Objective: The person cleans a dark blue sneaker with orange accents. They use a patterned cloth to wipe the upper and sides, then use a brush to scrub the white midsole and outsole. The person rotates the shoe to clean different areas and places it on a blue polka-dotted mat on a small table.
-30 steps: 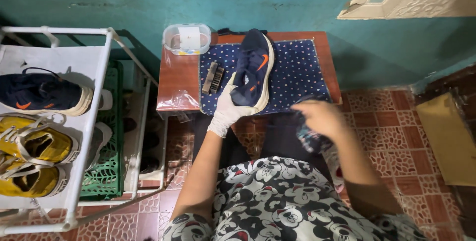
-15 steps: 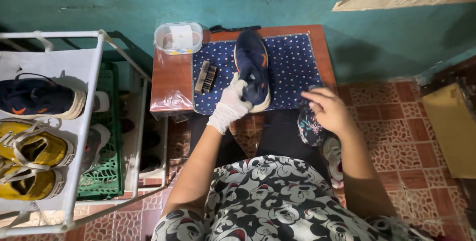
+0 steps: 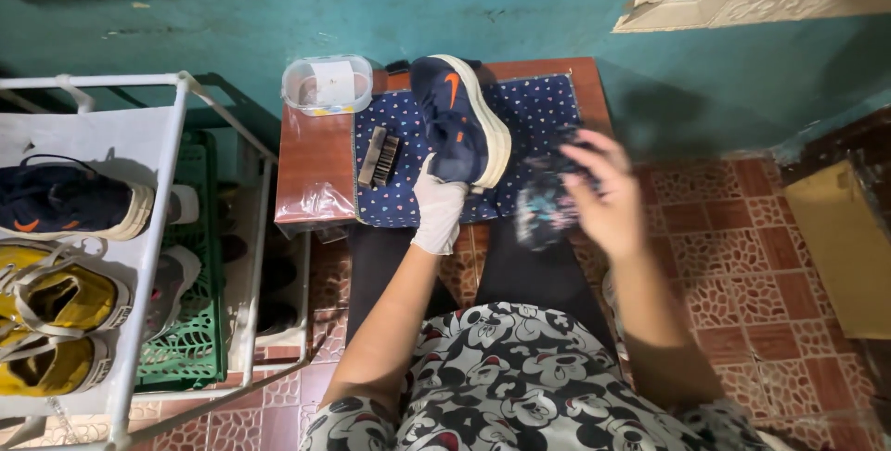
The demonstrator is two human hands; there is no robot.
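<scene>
Item, centre of the frame: your left hand, in a white glove, is closed round the heel end of a navy running shoe, tipping it on edge so the white sole faces right. The shoe stands on a dotted blue cloth spread over a small red-brown table at upper centre.

Item, right of centre: your right hand, bare and blurred, is curled round a dark patterned rag held just right of the shoe; how firmly it grips you cannot tell from the blur.

Item, on the cloth left of the shoe: a small brush, lying untouched. Behind it, a clear lidded tub.

Item, left edge: a white rack carrying one navy shoe and two yellow ones.

Step in hand, by the look of it: wiping the shoe. Next calls for bringing the rag against the sole while your gloved hand keeps the shoe steady on edge.
</scene>
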